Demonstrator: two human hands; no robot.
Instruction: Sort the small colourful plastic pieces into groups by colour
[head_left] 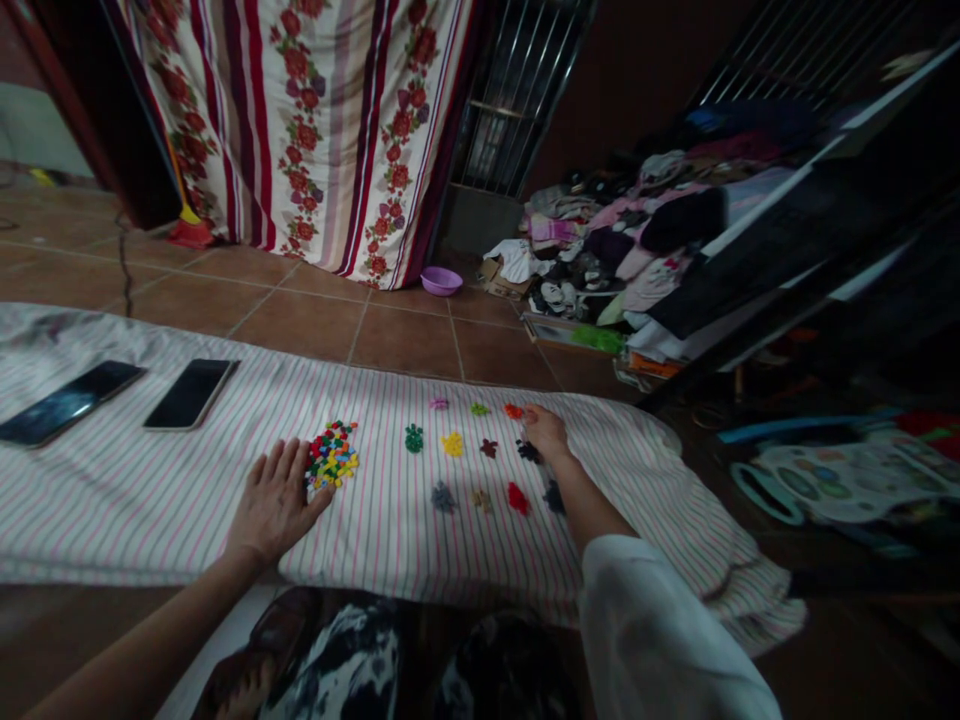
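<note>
We rest our left hand (276,502) palm down on the striped cloth (360,545), its fingers stretched out and its grip wide, holding nothing that we can see. Just beyond its thumb and index finger, on their right side, lies the mixed pile (332,456) of small coloured pieces, red, yellow, green, blue and orange among them, touching or nearly touching the hand.

We have our right hand (548,434) at the far row of sorted piles, its fingers drawn narrow at the right edge of the orange pile (513,411); we cannot tell whether a piece sits between the fingertips. Leftward from that grip, in the same row, we see the light green pile (479,409), then the pink pile (439,404).

Just nearer to us than the right fingertips is the black pile (528,452), and leftward from it run the brown pile (489,448), the yellow pile (452,444) and the dark green pile (414,438). In the row nearest us, the dark grey pile (553,497) lies beside our right forearm, partly hidden by it, with the red pile (517,498), the tan pile (481,500) and the grey pile (442,497) to its left.

Well to the left of our left grip and farther from us, two phones (191,395) lie flat on the cloth, apart from each other. Beyond the right grip, on the tiled floor (405,335), stands a purple basin (442,281).
</note>
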